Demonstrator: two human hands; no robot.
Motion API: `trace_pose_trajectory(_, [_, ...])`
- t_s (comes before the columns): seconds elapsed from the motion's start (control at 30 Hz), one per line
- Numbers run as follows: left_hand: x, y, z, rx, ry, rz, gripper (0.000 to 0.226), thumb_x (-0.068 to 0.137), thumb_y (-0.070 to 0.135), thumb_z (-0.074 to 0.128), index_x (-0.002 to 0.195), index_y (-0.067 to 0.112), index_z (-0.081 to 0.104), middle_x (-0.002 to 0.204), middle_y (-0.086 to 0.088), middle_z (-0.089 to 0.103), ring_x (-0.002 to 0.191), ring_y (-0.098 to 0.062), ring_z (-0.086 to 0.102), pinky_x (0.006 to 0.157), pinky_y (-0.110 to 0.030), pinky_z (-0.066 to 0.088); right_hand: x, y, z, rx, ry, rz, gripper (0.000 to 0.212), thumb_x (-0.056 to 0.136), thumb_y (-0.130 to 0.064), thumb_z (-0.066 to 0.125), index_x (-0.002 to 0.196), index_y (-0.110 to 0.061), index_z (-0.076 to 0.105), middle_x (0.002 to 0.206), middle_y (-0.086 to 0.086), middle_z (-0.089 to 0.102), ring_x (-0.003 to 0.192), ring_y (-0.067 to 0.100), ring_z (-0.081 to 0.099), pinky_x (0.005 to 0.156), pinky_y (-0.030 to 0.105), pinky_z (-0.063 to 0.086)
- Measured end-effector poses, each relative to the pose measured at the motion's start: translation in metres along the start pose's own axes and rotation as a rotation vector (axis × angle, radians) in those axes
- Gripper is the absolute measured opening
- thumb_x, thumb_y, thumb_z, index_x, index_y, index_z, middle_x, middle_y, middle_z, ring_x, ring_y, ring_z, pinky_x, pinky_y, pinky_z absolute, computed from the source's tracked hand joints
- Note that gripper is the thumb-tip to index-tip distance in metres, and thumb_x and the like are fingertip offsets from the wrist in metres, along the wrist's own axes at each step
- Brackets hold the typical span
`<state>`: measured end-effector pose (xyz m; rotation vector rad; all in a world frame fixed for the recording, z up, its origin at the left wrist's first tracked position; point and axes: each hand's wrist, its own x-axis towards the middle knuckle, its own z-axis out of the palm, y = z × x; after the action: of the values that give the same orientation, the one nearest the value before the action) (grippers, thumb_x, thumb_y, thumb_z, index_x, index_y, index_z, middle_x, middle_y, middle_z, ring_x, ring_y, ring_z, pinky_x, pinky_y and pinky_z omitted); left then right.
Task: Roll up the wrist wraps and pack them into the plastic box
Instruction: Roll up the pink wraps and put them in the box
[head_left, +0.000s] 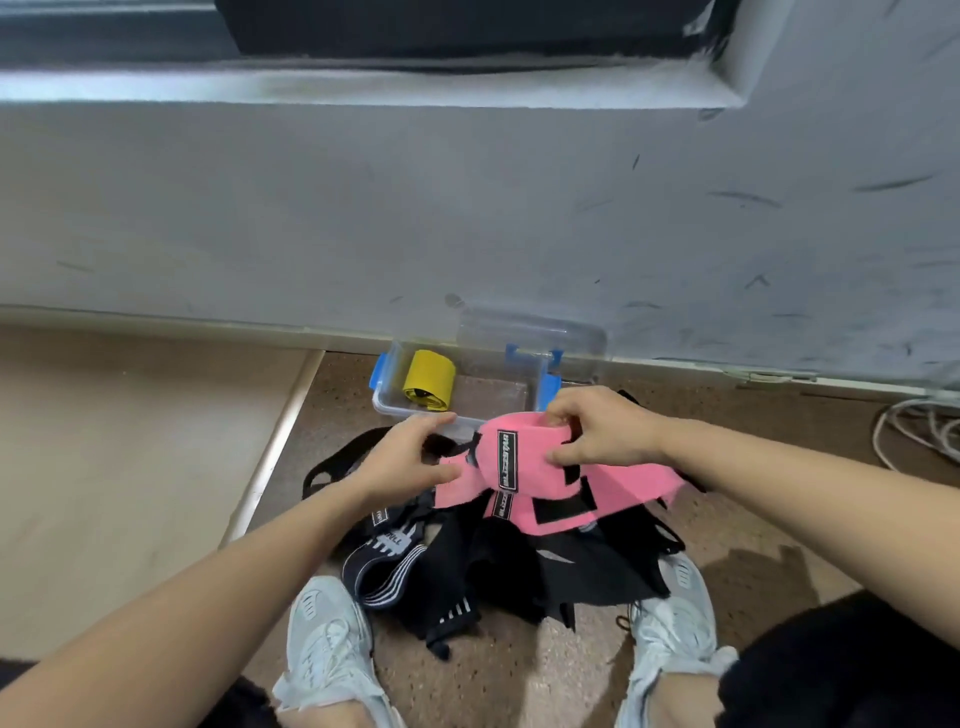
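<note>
So the person is crouching right in front of the plastic box, which is sitting on the floor against the wall with its blue clips hanging open. The clear lid is leaning on the wall just behind the box. One yellow wrap is already sitting rolled up inside the box, at its left end.

The pink wrist wrap is being held in the air just in front of the box's near rim, partly wound into a roll. The right hand is doing the gripping: its fingers are curling over the top of the roll and the thumb is pinching in from below. The left hand is sitting at the box's front-left corner with its fingers spread and only lightly bent, wide open, and the thumb tip is just touching the loose pink end. More pink strap with a black patch is trailing down under the roll; I can't tell if that's the same wrap or a second one.

A pile of black wraps is lying on the floor further out from the box, between two pale sneakers. A white cable is lying well off to the box's right.
</note>
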<state>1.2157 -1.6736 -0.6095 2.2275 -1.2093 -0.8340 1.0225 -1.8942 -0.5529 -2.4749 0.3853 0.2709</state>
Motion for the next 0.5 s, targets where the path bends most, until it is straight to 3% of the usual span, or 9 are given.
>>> trace_pose_trajectory(0.1, [0.005, 0.038, 0.009, -0.056, -0.055, 0.214, 0.066, 0.079, 0.044, 0.077, 0.14, 0.026, 0.058, 0.145, 0.007, 0.051, 0.135, -0.01, 0.043, 0.113, -0.035, 0.036, -0.007, 0.0, -0.014, 0.159, 0.042, -0.003, 0.021, 0.076, -0.021, 0.083, 0.081, -0.013, 0.064, 0.096, -0.004, 0.069, 0.083, 0.017, 0.063, 0.078, 0.038, 0.052])
trace_pose_trajectory(0.17, [0.01, 0.045, 0.011, -0.061, -0.071, 0.173, 0.053, 0.074, 0.057, 0.074, 0.118, 0.029, 0.067, 0.126, 0.006, 0.06, 0.119, -0.014, 0.053, 0.104, -0.039, 0.046, -0.013, 0.003, -0.021, 0.266, 0.046, 0.011, 0.016, 0.079, -0.014, 0.081, 0.083, -0.012, 0.065, 0.103, -0.003, 0.074, 0.091, 0.028, 0.069, 0.085, 0.044, 0.056])
trace_pose_trajectory(0.27, [0.013, 0.027, 0.011, 0.118, -0.075, 0.162, 0.042, 0.071, 0.075, 0.069, 0.093, 0.04, 0.063, 0.102, 0.01, 0.063, 0.101, -0.016, 0.057, 0.089, -0.043, 0.051, -0.024, 0.009, -0.027, 0.402, 0.054, 0.042, 0.017, 0.085, -0.007, 0.077, 0.079, -0.014, 0.063, 0.106, 0.015, 0.074, 0.1, 0.032, 0.071, 0.091, 0.046, 0.058])
trace_pose_trajectory(0.37, [0.009, 0.012, 0.011, 0.063, -0.161, 0.133, 0.026, 0.081, 0.051, 0.081, 0.09, 0.043, 0.058, 0.102, 0.01, 0.059, 0.096, -0.012, 0.055, 0.087, -0.035, 0.045, -0.028, 0.016, -0.02, 0.505, 0.052, 0.089, 0.015, 0.088, -0.006, 0.076, 0.082, -0.012, 0.064, 0.105, 0.02, 0.073, 0.088, 0.019, 0.07, 0.08, 0.03, 0.058])
trace_pose_trajectory(0.5, [0.007, 0.006, 0.007, 0.107, -0.077, 0.153, 0.027, 0.078, 0.038, 0.087, 0.092, 0.037, 0.064, 0.105, 0.004, 0.042, 0.102, -0.013, 0.038, 0.089, -0.027, 0.037, -0.018, 0.032, 0.007, 0.292, -0.026, 0.144, 0.03, 0.089, -0.029, 0.077, 0.074, -0.013, 0.058, 0.073, -0.002, 0.06, 0.07, 0.01, 0.054, 0.069, 0.029, 0.045])
